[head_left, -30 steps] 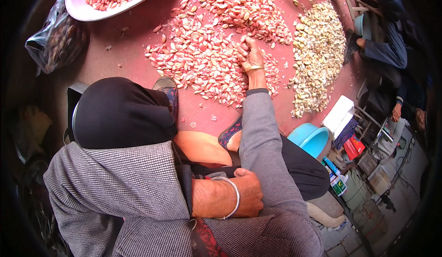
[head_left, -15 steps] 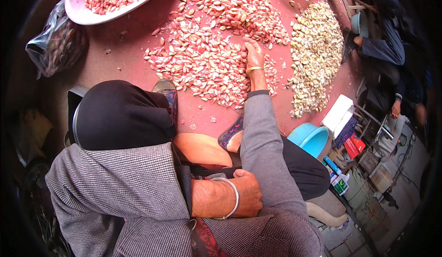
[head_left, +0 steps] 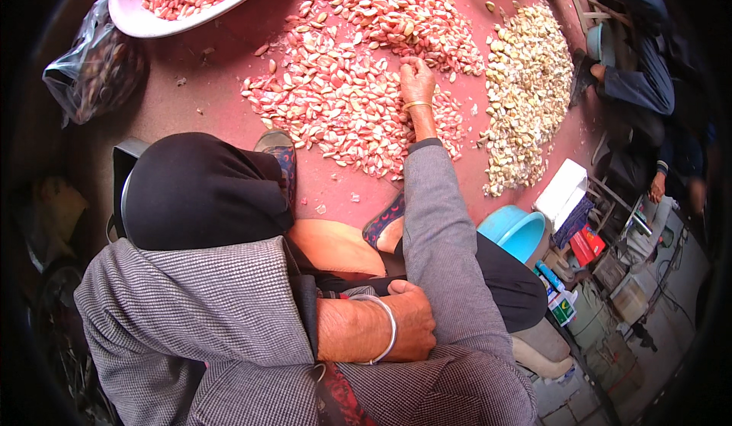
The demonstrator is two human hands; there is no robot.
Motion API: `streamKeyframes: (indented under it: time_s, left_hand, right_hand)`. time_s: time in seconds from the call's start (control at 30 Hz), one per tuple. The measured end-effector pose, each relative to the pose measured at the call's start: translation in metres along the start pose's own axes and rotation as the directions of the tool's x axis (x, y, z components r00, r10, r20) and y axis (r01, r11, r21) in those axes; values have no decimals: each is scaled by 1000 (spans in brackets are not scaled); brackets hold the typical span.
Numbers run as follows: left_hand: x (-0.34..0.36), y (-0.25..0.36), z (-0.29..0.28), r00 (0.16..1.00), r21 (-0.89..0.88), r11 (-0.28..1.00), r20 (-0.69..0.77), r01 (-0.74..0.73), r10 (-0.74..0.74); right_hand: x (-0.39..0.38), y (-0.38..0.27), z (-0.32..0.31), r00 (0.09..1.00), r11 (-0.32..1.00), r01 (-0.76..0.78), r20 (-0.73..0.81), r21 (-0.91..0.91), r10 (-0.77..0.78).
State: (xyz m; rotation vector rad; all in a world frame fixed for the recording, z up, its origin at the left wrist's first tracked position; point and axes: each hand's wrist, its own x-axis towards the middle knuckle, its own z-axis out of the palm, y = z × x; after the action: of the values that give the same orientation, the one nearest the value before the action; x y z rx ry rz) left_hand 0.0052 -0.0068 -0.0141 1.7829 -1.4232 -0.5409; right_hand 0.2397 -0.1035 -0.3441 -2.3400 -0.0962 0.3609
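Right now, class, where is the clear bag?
In the head view, the clear bag is at the upper left, on the person's left side, just below and left of the white basin and beyond the left knee.

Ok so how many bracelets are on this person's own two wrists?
2: a silver-coloured bracelet on the left wrist and a gold-coloured bracelet on the right wrist. Sleeves may hide more.
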Motion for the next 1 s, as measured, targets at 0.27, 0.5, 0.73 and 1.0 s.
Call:
streamKeyframes:
  time_s: [0.27, 0.5, 0.73, 1.0]
  left_hand:
    - [2, 4, 1, 1000, -3, 1000, -9, -5, 5]
    - [-3, 4, 0, 1000, -4, 1000, -9, 0, 0]
    - [-5, 7, 2, 1000, -17, 1000, -8, -1, 1]
    - [-5, 10, 11, 992, 34, 999, -124, 34, -30]
  right_hand:
    - [5, -29, 10, 991, 902, 49, 134, -429, 10]
    - [5, -12, 1, 931, 844, -338, 276, 416, 237]
    - [-25, -58, 4, 874, 287, -485, 444, 826, 197]
    - [8, -257, 68, 735, 363, -326, 476, 873, -483]
